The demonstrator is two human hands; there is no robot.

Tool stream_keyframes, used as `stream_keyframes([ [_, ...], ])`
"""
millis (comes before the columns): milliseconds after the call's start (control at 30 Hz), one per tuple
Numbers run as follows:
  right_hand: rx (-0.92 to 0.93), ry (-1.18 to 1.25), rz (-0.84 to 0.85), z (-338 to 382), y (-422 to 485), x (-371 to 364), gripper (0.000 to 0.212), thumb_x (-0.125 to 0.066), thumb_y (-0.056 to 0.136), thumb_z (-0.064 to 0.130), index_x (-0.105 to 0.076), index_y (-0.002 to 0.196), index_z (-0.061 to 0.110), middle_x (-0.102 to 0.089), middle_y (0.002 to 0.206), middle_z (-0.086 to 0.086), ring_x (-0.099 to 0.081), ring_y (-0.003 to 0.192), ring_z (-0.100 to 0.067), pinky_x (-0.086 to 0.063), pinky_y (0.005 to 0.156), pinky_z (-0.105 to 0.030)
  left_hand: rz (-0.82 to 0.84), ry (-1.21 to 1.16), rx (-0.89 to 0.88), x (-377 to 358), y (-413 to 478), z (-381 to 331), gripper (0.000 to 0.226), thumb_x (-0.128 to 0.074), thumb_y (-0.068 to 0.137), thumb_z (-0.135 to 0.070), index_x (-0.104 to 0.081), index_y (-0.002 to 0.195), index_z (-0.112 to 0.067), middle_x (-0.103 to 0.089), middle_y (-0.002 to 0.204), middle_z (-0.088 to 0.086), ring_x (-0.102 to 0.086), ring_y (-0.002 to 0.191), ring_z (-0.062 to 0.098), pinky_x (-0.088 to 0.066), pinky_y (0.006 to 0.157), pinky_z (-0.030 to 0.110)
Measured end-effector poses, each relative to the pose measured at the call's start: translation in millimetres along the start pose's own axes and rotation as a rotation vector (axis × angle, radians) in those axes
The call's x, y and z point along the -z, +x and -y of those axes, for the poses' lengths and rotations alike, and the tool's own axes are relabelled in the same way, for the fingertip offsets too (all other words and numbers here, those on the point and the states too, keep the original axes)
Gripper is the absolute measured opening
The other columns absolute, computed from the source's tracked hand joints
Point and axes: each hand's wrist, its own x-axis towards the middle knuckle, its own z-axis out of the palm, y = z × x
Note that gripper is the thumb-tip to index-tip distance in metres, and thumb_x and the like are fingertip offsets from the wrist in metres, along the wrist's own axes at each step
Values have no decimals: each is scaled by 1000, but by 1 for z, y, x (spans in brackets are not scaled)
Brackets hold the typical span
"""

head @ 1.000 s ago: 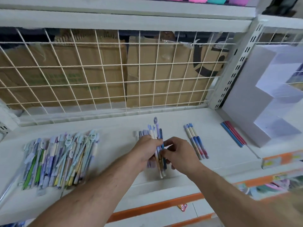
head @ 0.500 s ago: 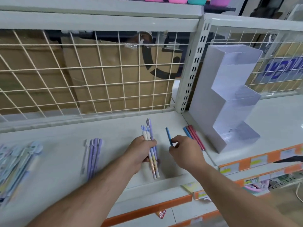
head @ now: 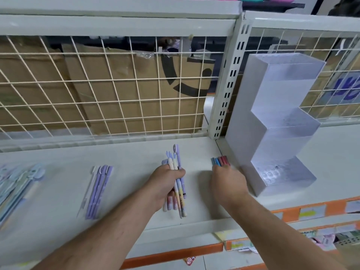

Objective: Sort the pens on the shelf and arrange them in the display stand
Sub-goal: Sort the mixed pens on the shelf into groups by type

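On a white shelf (head: pixel 136 158), far left, lies a blurred pile (head: pixel 17 184) of mixed pens; next comes a small row of purple pens (head: pixel 100 188). At centre the left hand (head: pixel 165 182) has its fingers wrapped round a bundle (head: pixel 175 162) of pastel pens, tips pointing away. The right hand (head: pixel 227 185), which half a second ago pinched one blue pen beside the bundle, now rests on the blue and red pens (head: pixel 220 161) just beside the stand (head: pixel 272 133). Its fingertips are hidden, so I cannot tell whether it grips or has let go. The blue pen seems to have joined its colour group, so sorting moves on by one pen. The stepped stand shows no pens yet. Writing: a black curved logo on the cardboard (head: pixel 116 90) at the back; blue letters (head: pixel 346 88) far right, cut off; shelf-edge labels (head: pixel 307 212) too blurred to read
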Motion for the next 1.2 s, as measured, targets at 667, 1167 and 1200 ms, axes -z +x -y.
stream_keyframes([
  [667, -152, 1297, 246, 87, -16, 9, 15, -66, 90, 11, -75, 81, 2, -58, 62, -10, -42, 45, -16, -34, 43, -24, 126, 106, -76, 55, -20, 8, 12, -60, 86, -8, -67, 92, -1, -66, 68, 16, -60, 71, 35, -41, 71, 46],
  [1167, -198, 1162, 274, 194, -7, -7, 15, -63, 87, 8, -67, 79, -3, -65, 56, -8, -57, 47, -20, -41, 40, -23, -54, -2, -26, 170, -22, 14, 20, -64, 90, -13, -65, 102, 3, -47, 67, 9, -42, 52, 18, -31, 40, 22],
  [1200, -188, 1106, 277, 202, -6, -10, 17, -63, 86, 9, -68, 79, -6, -64, 53, -8, -57, 44, -20, -43, 41, -23, -71, -18, -30, 179, -21, 14, 29, -67, 88, -15, -65, 106, 7, -46, 67, 10, -43, 53, 20, -32, 40, 22],
])
